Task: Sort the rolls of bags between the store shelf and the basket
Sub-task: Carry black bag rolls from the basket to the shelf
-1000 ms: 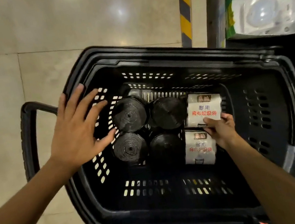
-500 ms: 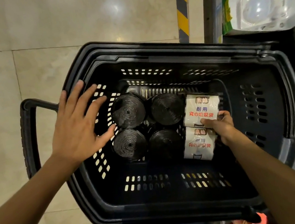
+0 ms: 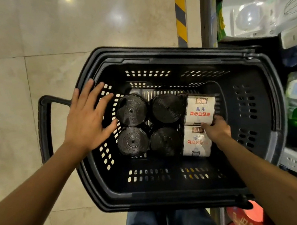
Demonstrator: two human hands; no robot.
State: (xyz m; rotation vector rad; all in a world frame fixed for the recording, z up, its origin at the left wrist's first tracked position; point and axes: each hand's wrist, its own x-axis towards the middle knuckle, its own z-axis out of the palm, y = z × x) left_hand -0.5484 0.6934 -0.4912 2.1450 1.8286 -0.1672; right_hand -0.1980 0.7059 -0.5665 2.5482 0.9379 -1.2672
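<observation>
in the basket [image 3: 174, 194], toward its right side: right hand [image 3: 216, 131] still pinching the near edge of the far labelled roll [image 3: 199, 108], nothing lifted out yet. at basket centre, four black rolls [image 3: 131, 112], unmoved. over the basket's left wall, left hand [image 3: 86, 126] still spread flat. beyond the basket's right rim, store shelf [image 3: 285, 35].

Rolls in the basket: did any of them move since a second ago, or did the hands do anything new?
Nothing really changed. The right hand still pinches the lower edge of the upper labelled roll. The left hand stays spread open at the left wall of the basket. The four black rolls and the lower labelled roll lie where they were.
</observation>
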